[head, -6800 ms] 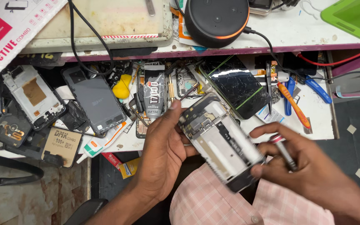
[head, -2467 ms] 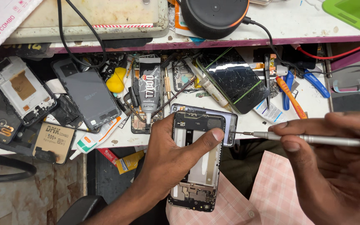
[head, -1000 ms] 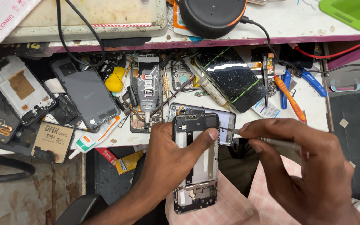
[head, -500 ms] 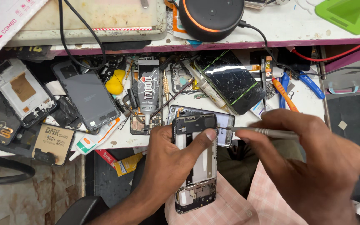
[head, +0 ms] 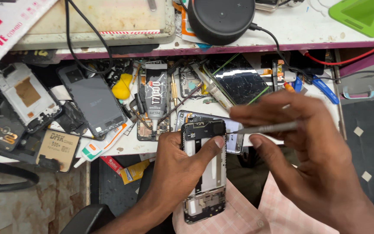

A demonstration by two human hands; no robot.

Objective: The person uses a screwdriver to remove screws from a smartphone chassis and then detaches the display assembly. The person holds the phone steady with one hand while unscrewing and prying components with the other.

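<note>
Cluttered with phone parts, the bench (head: 122,147) carries a black glue tube (head: 156,99), a cracked screen (head: 238,82), a grey back cover (head: 92,100), a stripped white frame (head: 24,96) and a yellow blob (head: 122,88) of a thing; a round black speaker (head: 220,17) sits on the shelf above.

Compared with half a second ago, the right hand (head: 312,151) has pulled in a little, and the screwdriver (head: 267,128) tip now sits just at the right edge of the opened phone (head: 204,169), near its top end. A second ago the tool lay further right and lower in the fingers. The phone has barely shifted: it stays upright in view, camera end towards the bench, lower end over the checked pink cloth on the lap. By that, the work seems to be settling on a screw or clip at the top right corner, though the exact spot is too small to see.

The left hand (head: 176,173) comes up from below and grips the phone, fingers wrapped behind its left side, thumb pressed across the top of the inner plate. The right hand is closed on the screwdriver, pinching it between thumb and forefinger, with the shaft nearly level and pointing left, wrist raised over the lap. A second phone (head: 234,138) lies just behind, on the bench edge.
</note>
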